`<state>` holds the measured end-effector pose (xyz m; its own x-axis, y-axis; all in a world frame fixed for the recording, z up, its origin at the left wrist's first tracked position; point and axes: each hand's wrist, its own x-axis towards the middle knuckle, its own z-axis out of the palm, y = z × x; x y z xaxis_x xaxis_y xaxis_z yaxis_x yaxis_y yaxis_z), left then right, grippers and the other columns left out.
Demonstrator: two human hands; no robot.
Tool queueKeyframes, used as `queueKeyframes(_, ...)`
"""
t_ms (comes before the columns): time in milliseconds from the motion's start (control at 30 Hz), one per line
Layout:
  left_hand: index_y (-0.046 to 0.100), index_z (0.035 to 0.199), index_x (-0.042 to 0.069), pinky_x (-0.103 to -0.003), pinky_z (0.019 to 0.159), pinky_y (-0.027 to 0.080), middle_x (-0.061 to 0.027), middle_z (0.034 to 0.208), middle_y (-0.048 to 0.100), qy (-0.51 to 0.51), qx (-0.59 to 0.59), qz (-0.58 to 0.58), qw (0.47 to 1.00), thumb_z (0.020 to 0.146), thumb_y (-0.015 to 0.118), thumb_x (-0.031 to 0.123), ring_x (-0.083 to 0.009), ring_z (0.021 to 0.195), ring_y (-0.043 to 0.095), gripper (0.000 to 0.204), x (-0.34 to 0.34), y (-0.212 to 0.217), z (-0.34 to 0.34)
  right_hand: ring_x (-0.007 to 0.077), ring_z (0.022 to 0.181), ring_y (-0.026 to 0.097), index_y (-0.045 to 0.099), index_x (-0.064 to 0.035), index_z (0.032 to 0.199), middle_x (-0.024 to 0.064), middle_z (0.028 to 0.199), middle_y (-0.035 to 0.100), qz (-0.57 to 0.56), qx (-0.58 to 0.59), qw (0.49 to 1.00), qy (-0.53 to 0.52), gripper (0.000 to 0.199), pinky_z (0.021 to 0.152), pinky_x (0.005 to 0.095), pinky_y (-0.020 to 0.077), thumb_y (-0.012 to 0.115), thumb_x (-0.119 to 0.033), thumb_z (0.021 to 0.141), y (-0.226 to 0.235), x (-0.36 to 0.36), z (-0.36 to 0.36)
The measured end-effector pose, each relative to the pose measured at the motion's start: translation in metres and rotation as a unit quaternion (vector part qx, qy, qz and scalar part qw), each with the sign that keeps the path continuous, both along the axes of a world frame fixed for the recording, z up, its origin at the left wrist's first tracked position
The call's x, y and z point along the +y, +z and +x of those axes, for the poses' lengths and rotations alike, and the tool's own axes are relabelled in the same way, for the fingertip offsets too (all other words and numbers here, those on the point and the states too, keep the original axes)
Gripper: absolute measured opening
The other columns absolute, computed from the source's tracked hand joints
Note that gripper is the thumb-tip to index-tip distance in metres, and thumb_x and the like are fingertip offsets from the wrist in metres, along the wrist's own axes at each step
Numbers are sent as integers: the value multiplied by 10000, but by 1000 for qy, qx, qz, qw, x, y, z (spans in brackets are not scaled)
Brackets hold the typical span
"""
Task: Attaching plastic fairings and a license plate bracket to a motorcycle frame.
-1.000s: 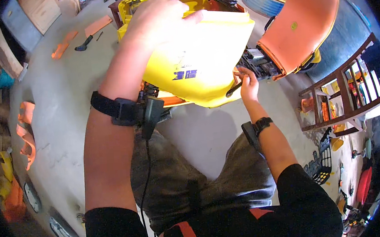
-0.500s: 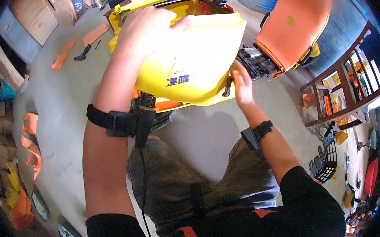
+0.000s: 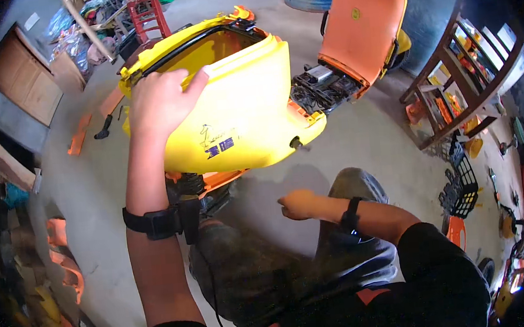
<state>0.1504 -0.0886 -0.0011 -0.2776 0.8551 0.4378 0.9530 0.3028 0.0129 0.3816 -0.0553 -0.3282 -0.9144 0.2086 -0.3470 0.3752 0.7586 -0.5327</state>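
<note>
Your left hand [image 3: 160,104] grips the glossy yellow panel [image 3: 238,109] at 11 o'clock; a blue sticker [image 3: 220,147] sits centre. Your right hand [image 3: 297,204], loosely curled, holds nothing.

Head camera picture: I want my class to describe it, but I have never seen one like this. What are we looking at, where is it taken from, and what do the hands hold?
The picture comes from a wide fisheye camera worn on a person's head, looking down, so straight edges bend near the rim. No machine is at work: these are a person's two bare hands, and the forearms enter from below. The left hand grips the top edge of a big yellow panel, a moulded plastic body cover, and holds it up. The right hand is below the panel, empty and touching nothing. Behind stands an orange panel. On the concrete floor lie orange parts to the left; a wooden rack stands to the right.
</note>
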Motion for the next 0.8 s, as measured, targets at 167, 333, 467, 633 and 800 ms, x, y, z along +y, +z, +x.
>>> queueKeyframes(167,685,790,48,-461,631,488,-182,674,637,-7,-8,7,1000,880,474,588,-359,664,634,586,0,-7,-8,401,873,620,613,-13,1068,242,862,641,18,77,987,-139,284,812,466,487,547,-122,814,8,5,6)
queueKeyframes(333,704,847,75,-446,721,508,-197,767,663,-12,-13,-34,999,877,464,588,-368,774,649,568,-2,-4,-9,385,904,597,589,-11,1053,214,1007,612,40,435,888,-140,237,827,444,489,559,-4,818,106,17,-19)
queueKeyframes(467,702,891,78,-460,765,502,-210,802,664,-66,-27,-35,997,871,474,575,-384,803,645,547,-13,1,-10,373,943,595,599,-5,1030,172,990,620,225,588,774,-72,221,948,442,446,564,36,815,236,48,-53)
queueKeyframes(633,705,792,42,-438,728,514,-184,743,664,-107,-58,-105,987,811,526,584,-348,740,654,572,-20,11,-31,362,806,600,633,-13,902,182,817,634,312,492,811,-47,228,781,433,460,494,-193,919,296,76,-114)
queueKeyframes(800,688,689,14,-435,655,521,-175,644,639,-70,-8,-50,996,809,523,597,-344,645,643,617,-13,-1,-25,330,605,576,563,-54,648,117,611,577,331,570,747,-92,301,626,423,451,518,-206,904,278,83,-128)
